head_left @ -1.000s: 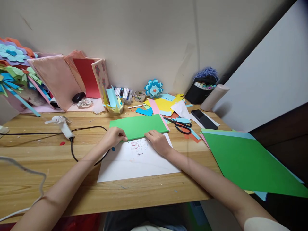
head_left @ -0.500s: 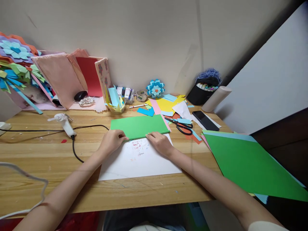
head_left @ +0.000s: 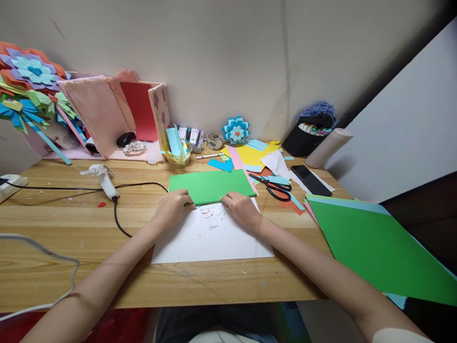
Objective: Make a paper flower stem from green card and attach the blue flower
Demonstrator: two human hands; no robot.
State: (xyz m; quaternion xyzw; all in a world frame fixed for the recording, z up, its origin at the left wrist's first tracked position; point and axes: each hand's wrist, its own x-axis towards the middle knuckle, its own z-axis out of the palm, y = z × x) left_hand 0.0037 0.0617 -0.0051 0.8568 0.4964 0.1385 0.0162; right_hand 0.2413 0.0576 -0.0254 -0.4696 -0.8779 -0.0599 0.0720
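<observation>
A folded sheet of green paper (head_left: pixel 214 186) lies across the top part of a white sheet (head_left: pixel 210 245) marked with red and blue scribbles. My left hand (head_left: pixel 173 207) pinches the green paper's near folded edge toward its left end. On the same edge, farther right, my right hand (head_left: pixel 241 208) grips with fingers and thumb closed. Black-handled scissors (head_left: pixel 276 189) rest just right of the green paper, over paper scraps.
Glue gun (head_left: pixel 103 181) with its black cable sits at left. Behind are a pink organizer (head_left: pixel 89 114), a blue paper flower (head_left: pixel 236 130), markers and a black pen holder (head_left: pixel 303 142). A phone (head_left: pixel 310 180) and large green sheets (head_left: pixel 378 247) lie right.
The view has shifted slightly, so everything sits a little farther right. Both hands stay on the near edge of the green paper, with hardly any movement along it.
</observation>
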